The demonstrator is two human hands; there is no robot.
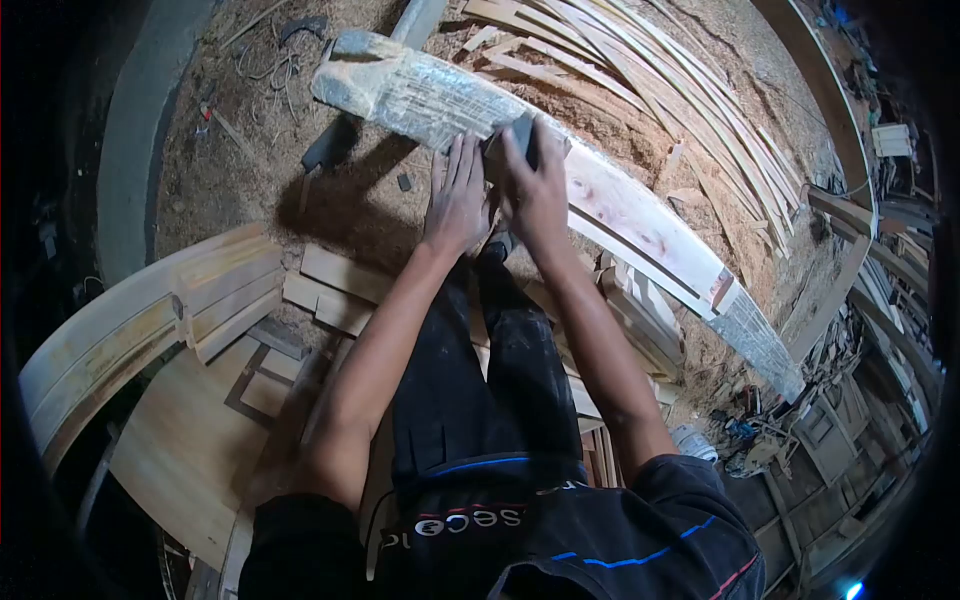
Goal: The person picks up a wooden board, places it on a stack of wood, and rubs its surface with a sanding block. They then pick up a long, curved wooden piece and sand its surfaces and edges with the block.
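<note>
A long worn wooden beam (440, 95) crosses in front of me, running from upper left to lower right. A pale wooden piece (640, 215) with reddish marks lies along its middle and right part. My right hand (537, 185) is wrapped round a dark block (523, 135), held at the left end of the pale piece. My left hand (460, 200) is beside it, with its fingers stretched forward over the beam's near edge and the palm facing down. Whatever lies beneath both palms is hidden.
Thin wood strips (610, 60) lie in a heap beyond the beam. Curved wooden panels (150, 320) stand at the lower left, near a flat board (195, 440). More timber pieces (640, 320) are by my legs. Sawdust covers the ground (240, 170).
</note>
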